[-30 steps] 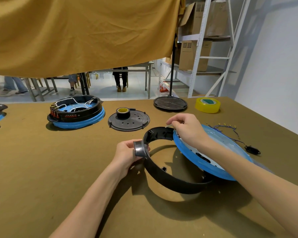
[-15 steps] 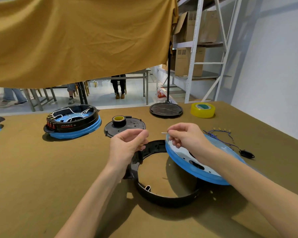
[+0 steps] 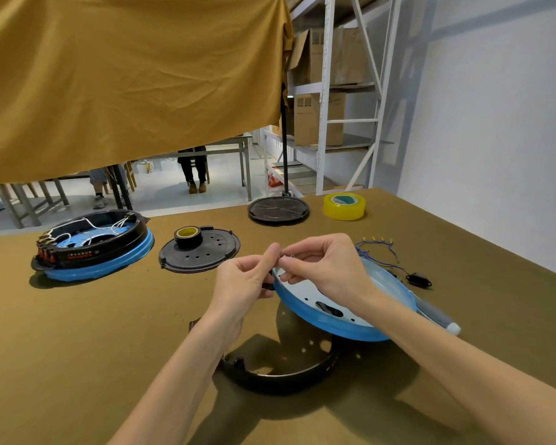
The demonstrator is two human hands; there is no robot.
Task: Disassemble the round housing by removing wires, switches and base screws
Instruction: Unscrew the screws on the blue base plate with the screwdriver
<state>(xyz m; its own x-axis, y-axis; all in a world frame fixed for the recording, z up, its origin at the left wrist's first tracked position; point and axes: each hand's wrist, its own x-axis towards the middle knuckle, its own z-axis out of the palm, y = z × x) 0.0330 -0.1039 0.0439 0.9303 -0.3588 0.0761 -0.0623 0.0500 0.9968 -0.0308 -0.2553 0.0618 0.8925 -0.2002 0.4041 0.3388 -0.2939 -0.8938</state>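
your left hand and right hand pinch one tiny metal part, too small to name. blue base leans tilted on the black ring. bump it and it slides; loosen either pinch and the part drops.
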